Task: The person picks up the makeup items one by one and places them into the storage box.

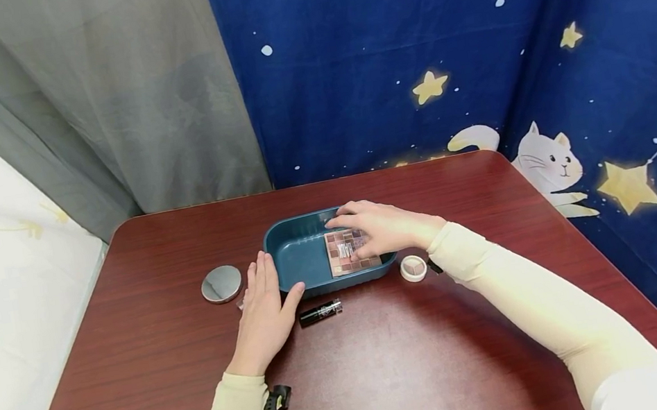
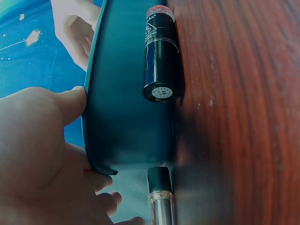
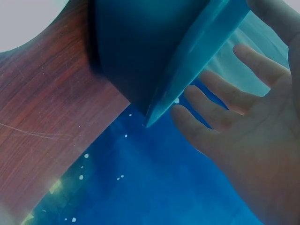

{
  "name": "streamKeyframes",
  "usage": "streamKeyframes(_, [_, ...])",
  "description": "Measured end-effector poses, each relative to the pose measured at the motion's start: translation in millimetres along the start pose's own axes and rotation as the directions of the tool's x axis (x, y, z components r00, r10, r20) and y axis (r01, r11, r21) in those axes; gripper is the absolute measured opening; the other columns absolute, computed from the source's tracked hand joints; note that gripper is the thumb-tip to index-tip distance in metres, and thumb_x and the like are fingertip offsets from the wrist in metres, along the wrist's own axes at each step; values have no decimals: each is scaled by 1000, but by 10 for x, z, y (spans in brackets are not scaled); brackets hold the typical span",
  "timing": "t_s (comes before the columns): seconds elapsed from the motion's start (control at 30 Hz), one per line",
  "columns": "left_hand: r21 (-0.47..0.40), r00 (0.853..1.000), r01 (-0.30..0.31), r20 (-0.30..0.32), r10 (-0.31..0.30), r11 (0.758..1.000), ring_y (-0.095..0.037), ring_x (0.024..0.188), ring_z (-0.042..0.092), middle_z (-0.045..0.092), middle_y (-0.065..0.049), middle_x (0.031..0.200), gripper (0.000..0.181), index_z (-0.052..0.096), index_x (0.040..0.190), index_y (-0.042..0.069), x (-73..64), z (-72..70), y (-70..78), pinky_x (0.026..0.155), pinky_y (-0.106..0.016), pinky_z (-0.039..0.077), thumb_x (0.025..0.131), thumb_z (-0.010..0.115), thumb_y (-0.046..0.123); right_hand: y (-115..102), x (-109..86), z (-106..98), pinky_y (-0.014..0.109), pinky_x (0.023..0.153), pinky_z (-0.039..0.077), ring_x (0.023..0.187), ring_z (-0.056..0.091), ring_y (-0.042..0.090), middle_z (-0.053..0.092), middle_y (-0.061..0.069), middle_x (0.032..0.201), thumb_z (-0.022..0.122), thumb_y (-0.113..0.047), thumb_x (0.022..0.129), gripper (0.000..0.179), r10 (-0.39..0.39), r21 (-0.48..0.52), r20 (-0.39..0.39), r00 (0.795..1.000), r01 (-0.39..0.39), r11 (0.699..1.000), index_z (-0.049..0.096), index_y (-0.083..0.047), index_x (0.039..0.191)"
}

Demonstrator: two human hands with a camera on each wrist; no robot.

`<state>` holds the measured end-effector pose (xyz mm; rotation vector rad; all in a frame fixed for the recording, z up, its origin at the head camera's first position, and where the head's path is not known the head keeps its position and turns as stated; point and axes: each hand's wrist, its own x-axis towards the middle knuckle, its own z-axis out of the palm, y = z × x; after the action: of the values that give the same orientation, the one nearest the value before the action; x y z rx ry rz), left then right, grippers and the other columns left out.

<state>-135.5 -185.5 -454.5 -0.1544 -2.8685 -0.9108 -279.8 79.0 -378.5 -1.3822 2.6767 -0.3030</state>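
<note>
A dark teal oblong tray (image 1: pixel 304 254) sits on the table, with an eyeshadow palette (image 1: pixel 341 263) lying in its right half. My right hand (image 1: pixel 387 226) hovers over the palette, fingers spread and slightly bent; whether the fingertips touch it I cannot tell. In the right wrist view that hand (image 3: pixel 243 122) shows nothing between its fingers, beside the tray's rim. My left hand (image 1: pixel 264 318) rests against the tray's left end with straight fingers, its thumb at the near rim. In front of the tray lies a black lipstick tube (image 1: pixel 320 312) with a clear end.
Left of the tray is a round silvery compact (image 1: pixel 222 284). A clear bottle with a black cap (image 2: pixel 160 201) lies near the left fingers, mostly hidden from above. Off the tray's right near corner sits a white round three-pan pot (image 1: pixel 414 268). Curtains (image 1: pixel 350 90) hang behind the table.
</note>
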Motion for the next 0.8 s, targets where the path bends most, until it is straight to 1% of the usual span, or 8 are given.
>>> streamKeyframes(0.1, [-1,1000,0,2,0,1000,-32,153,-5,-5,-7,168,88,4,162,5,-1,-2,-2,117,-62,14,103,45,57,-1,-34,-12,47,103,44,130,46,25,48,7,145,79,-38,86,72,-6,-3,-16,1000,6,1000,51,-22,150])
streamKeyframes(0.27, [-1,1000,-5,-1,5,1000,-34,153,-2,-4,-8,168,88,4,161,4,-5,0,-3,117,-62,15,103,45,56,-5,-98,-13,46,104,44,130,47,25,48,8,145,78,-36,86,70,-18,-13,-32,999,18,1000,51,-20,149])
streamKeyframes(0.6, [-2,1000,-10,-10,10,1000,-35,153,-1,-1,-11,168,89,5,161,4,-10,5,-5,116,-63,16,103,44,58,-52,-240,-74,48,105,43,136,42,25,44,7,150,79,-36,87,72,28,12,-37,999,-28,1000,49,-25,151])
streamKeyframes(0.8, [-4,1000,-9,-3,8,1000,-32,153,-4,-5,-8,168,89,4,161,5,-7,1,-1,117,-61,15,103,43,59,-30,-332,-70,50,106,41,137,41,27,44,11,151,79,-35,87,70,39,29,-41,998,-38,999,49,-23,150])
